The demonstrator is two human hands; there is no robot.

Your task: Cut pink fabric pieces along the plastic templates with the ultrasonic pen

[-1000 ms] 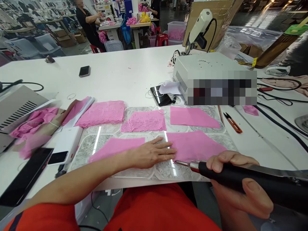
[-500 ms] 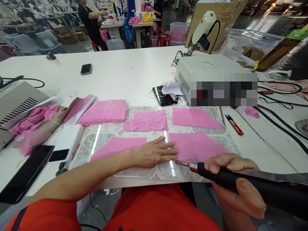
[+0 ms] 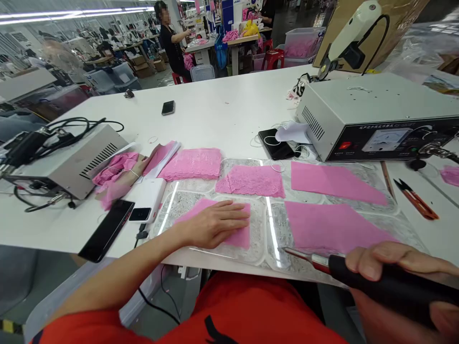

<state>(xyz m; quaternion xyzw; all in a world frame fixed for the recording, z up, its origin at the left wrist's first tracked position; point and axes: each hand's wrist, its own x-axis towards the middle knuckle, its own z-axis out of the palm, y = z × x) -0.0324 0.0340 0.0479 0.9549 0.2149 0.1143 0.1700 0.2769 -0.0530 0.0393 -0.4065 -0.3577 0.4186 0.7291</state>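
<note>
My left hand point(image 3: 215, 223) lies flat, fingers stretched out, on a smooth pink fabric piece point(image 3: 241, 236) that it partly covers. In my right hand point(image 3: 398, 263) is a black-handled tool point(image 3: 340, 268) with a thin metal tip, which points left near the lower edge of a larger pink fabric piece point(image 3: 330, 227). Behind that is another smooth pink piece point(image 3: 333, 184). Further left are a pink lace piece point(image 3: 251, 181) and a stack of pink lace point(image 3: 191, 164). Under most of these spreads a clear patterned mat point(image 3: 258, 241).
A grey machine box point(image 3: 373, 105) with a meter stands at right, a second grey box point(image 3: 75, 157) with cables at left. Orange-handled snips point(image 3: 418, 200) lie right of the mat. Also around: a white power bank point(image 3: 152, 196), a black phone point(image 3: 107, 229), bundled pink fabric point(image 3: 120, 172).
The view has swung left. My left hand has drawn back from the larger right-hand fabric piece and now rests on the left one. The tool stays in my right hand.
</note>
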